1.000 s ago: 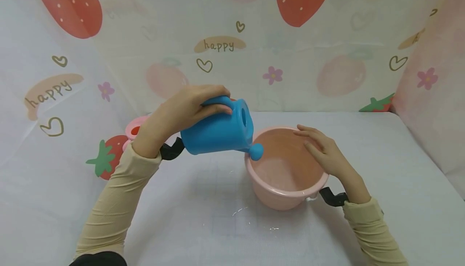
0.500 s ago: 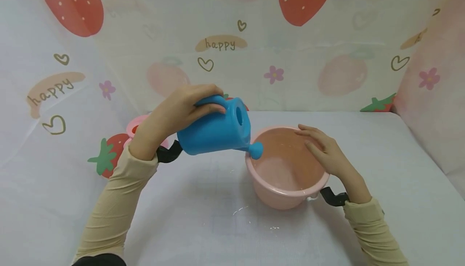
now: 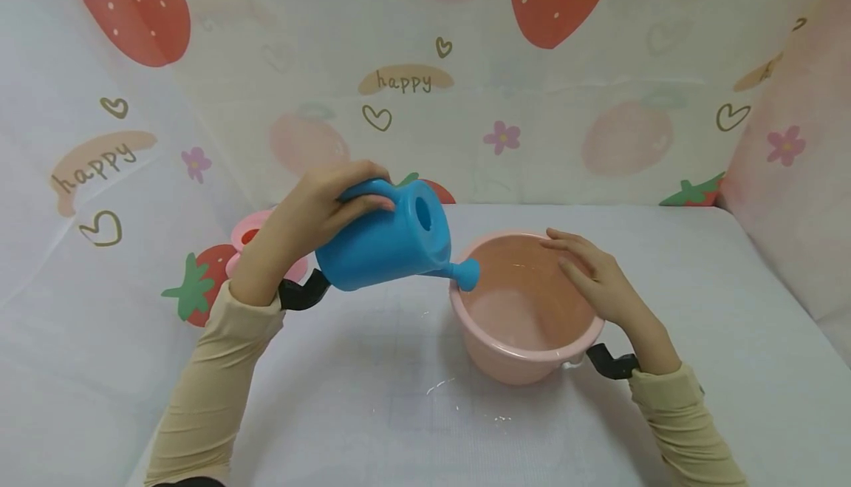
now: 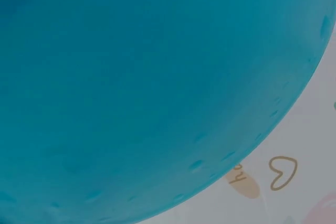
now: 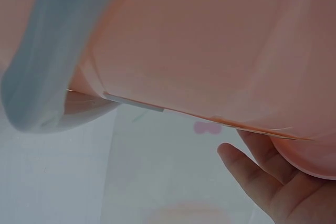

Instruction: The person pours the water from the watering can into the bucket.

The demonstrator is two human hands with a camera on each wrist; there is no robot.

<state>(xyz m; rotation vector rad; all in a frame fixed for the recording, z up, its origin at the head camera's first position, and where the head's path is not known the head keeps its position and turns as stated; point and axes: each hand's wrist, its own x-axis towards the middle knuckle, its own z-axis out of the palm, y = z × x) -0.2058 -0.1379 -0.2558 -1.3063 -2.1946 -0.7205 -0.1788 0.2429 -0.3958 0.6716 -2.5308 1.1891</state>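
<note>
My left hand (image 3: pixel 326 206) grips the handle of a blue watering can (image 3: pixel 372 250), thumb and fingers round it. The can is held in the air, tilted to the right, with its round sprinkler head (image 3: pixel 467 274) over the left rim of a pink bucket (image 3: pixel 512 367). Its base (image 4: pixel 136 87) fills most of the left wrist view. My right hand (image 3: pixel 598 280) lies on the bucket's far right rim, fingers extended and loose. From the right wrist, the bucket wall (image 5: pixel 210 40) looms close, with my fingers (image 5: pixel 247 171) beside the rim.
Behind my left wrist stands a pink object (image 3: pixel 249 230) with a red centre, partly hidden. Small wet spots (image 3: pixel 502 419) lie on the white tabletop (image 3: pixel 372 443) in front of the bucket. A strawberry-printed cloth (image 3: pixel 558 95) rises at the back and sides.
My left hand has drawn the watering can to the left, and its body tips less steeply. The sprinkler head has risen slightly. My right hand and the bucket have stayed put.
</note>
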